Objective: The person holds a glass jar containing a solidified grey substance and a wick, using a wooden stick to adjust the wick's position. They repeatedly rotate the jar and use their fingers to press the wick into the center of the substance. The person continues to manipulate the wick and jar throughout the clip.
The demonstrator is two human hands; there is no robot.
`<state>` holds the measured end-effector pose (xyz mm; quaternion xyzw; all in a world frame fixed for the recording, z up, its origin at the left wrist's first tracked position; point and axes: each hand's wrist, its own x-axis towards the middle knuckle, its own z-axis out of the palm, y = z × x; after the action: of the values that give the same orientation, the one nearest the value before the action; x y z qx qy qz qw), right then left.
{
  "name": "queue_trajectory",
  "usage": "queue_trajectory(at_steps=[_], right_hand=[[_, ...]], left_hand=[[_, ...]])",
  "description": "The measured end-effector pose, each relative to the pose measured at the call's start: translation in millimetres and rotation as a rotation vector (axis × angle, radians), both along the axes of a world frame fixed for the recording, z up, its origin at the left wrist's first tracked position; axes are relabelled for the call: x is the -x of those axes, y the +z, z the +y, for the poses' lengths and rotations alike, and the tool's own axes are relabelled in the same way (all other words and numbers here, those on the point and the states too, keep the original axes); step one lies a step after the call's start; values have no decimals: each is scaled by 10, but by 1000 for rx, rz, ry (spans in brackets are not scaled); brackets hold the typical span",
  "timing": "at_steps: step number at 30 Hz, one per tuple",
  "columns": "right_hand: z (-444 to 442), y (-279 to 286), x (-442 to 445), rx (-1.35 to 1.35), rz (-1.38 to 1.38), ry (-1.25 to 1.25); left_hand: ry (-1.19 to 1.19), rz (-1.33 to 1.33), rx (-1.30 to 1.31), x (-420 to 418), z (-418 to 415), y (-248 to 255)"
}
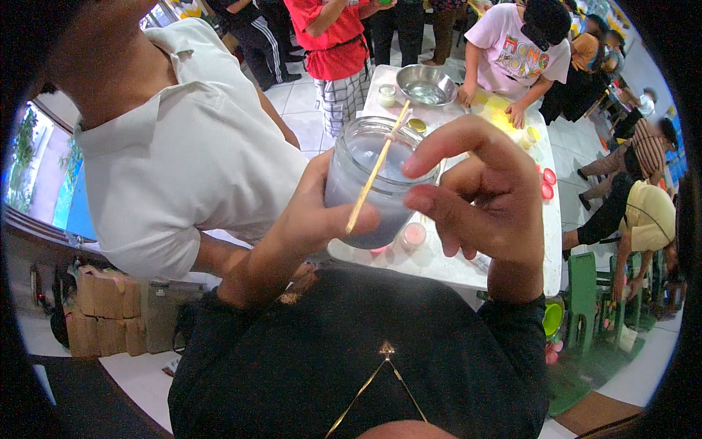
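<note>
My left hand (307, 206) grips a clear glass jar (373, 225) from the side, lifted above the table and tilted towards me. Cloudy bluish-grey material fills much of it. A thin wooden stick (374, 174) lies across the open rim, its lower end by my left thumb. Near the stick's upper part, a pale wick-like strand (399, 125) is wrapped or tied around it. My right hand (493, 192) is at the jar's right side, with thumb and index finger apart. Whether those fingertips touch the glass cannot be told.
Below the jar, a white table (439, 269) holds a metal basin (426, 85), a small jar (386, 96), a gold lid (417, 125), a pink-filled jar (414, 235) and red lids (547, 184). One person (515, 49) works opposite; another in white (192, 153) stands close on my left.
</note>
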<state>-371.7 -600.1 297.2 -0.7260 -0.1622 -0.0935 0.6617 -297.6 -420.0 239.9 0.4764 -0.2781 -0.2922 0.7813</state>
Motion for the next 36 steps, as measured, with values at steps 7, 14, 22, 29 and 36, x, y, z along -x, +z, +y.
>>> queue_trajectory(at_steps=[7, 14, 22, 29, 36], right_hand=[[-109, 4, -57, 161, 17, 135], [-199, 20, -85, 329, -133, 233], [-424, -72, -67, 202, -257, 638], [-112, 88, -91, -50, 220, 183], [-3, 86, -142, -167, 502, 380]], left_hand=[[-1, -47, -83, -2, 45, 20], [-31, 49, -47, -48, 85, -47], [-114, 41, -94, -191, 111, -101], [32, -92, -54, -111, 66, 45], [49, -119, -166, -108, 119, 128]])
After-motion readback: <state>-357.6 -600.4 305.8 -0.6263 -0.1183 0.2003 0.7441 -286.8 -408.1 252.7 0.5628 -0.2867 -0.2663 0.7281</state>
